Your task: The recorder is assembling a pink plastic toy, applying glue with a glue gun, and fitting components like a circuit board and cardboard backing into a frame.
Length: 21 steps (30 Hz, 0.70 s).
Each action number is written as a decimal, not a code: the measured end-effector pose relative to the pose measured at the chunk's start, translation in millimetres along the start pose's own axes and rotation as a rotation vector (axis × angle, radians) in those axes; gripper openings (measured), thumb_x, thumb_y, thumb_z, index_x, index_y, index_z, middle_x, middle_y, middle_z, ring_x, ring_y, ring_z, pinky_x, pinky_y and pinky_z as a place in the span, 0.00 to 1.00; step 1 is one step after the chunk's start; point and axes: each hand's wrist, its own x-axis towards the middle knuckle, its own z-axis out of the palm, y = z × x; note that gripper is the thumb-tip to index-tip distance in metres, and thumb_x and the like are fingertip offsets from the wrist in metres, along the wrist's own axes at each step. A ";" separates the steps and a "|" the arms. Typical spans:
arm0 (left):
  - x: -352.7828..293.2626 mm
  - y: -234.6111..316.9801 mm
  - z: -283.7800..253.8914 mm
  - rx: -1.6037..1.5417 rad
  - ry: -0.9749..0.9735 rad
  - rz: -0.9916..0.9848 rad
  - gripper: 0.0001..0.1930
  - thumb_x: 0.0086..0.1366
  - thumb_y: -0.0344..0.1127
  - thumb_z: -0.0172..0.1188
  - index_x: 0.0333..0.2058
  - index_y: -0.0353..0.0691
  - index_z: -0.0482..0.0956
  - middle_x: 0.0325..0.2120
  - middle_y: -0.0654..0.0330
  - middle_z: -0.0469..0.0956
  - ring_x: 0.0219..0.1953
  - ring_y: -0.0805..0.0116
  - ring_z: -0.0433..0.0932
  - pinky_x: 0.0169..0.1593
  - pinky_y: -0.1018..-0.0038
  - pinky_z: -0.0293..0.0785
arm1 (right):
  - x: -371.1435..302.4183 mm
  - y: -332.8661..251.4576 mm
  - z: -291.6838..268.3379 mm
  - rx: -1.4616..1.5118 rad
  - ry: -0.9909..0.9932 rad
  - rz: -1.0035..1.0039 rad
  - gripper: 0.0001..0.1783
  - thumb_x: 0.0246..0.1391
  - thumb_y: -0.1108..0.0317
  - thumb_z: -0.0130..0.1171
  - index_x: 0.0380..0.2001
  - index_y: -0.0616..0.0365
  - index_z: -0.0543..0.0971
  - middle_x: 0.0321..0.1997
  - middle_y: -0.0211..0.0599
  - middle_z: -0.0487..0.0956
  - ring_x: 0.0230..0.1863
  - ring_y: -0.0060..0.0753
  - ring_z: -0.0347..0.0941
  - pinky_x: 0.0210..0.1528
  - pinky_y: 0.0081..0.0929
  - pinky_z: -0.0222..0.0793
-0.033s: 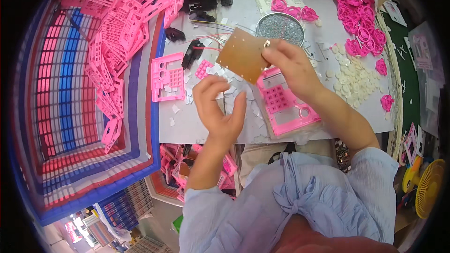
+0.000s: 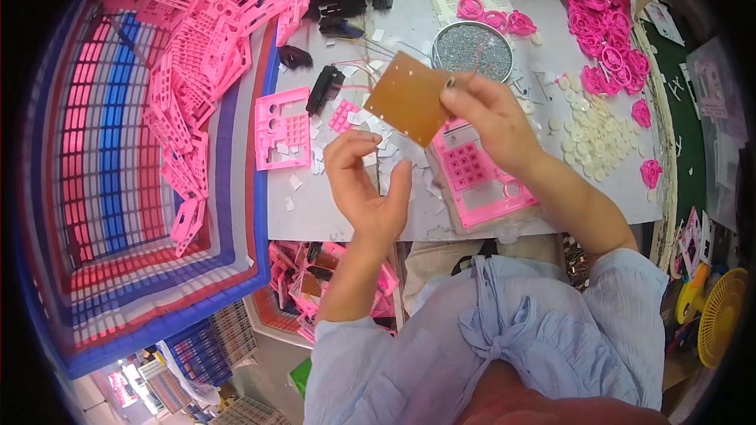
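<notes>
Right hand [image 2: 490, 116] has the brown board [image 2: 409, 97] pinched at its right edge, thumb and fingertips clamped on it, holding it tilted up off the table [image 2: 331, 216]. Left hand [image 2: 364, 185] sits just below it, fingers curled loosely with the thumb up, not closed on anything I can make out, though it's near the small white scraps [image 2: 378, 159] scattered there.

Straight under the board is a pink keypad panel [image 2: 480, 181] lying flat, its lower end right at the table's near edge. Behind the board is a round tin of screws [image 2: 472, 49], close enough that the board's top corner nearly overlaps it. To the left lies a pink frame [image 2: 282, 127] and a black part [image 2: 324, 88], with a bare strip of table between them and the hands. Further left, a striped basket [image 2: 102, 212] with a heap of pink frames butts against the table side. On the right are white buttons [image 2: 591, 132] and pink rings [image 2: 606, 55], so not much open room there.

Compared with the earlier frame, nothing has moved: same grip, same hand spots.
</notes>
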 end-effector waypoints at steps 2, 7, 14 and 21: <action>-18.5 12.5 4.5 -0.390 0.121 -0.408 0.27 0.58 0.16 0.60 0.56 0.35 0.63 0.52 0.52 0.72 0.53 0.66 0.72 0.62 0.67 0.65 | -15.1 2.9 17.3 0.079 0.018 0.014 0.12 0.65 0.63 0.58 0.40 0.62 0.79 0.38 0.25 0.79 0.40 0.15 0.71 0.45 0.21 0.67; -19.4 19.8 11.7 -0.789 0.120 -0.783 0.20 0.66 0.24 0.59 0.56 0.32 0.69 0.48 0.54 0.76 0.45 0.69 0.75 0.53 0.71 0.71 | -29.9 9.8 4.3 -0.460 -0.115 -0.400 0.09 0.60 0.70 0.59 0.42 0.62 0.77 0.33 0.24 0.75 0.41 0.19 0.70 0.46 0.27 0.67; -40.6 6.4 1.7 -0.707 -0.012 -0.709 0.14 0.70 0.33 0.60 0.51 0.34 0.76 0.45 0.56 0.81 0.37 0.69 0.78 0.43 0.70 0.76 | -41.4 -0.7 8.2 0.317 -0.016 0.087 0.09 0.61 0.69 0.60 0.41 0.61 0.79 0.36 0.27 0.78 0.39 0.19 0.72 0.46 0.21 0.70; -46.9 7.3 6.4 -0.750 0.089 -0.711 0.14 0.72 0.32 0.57 0.53 0.35 0.73 0.47 0.51 0.80 0.39 0.64 0.82 0.45 0.62 0.82 | -36.6 5.3 8.0 0.283 0.034 0.216 0.10 0.63 0.65 0.61 0.39 0.61 0.80 0.36 0.28 0.80 0.33 0.14 0.72 0.37 0.17 0.70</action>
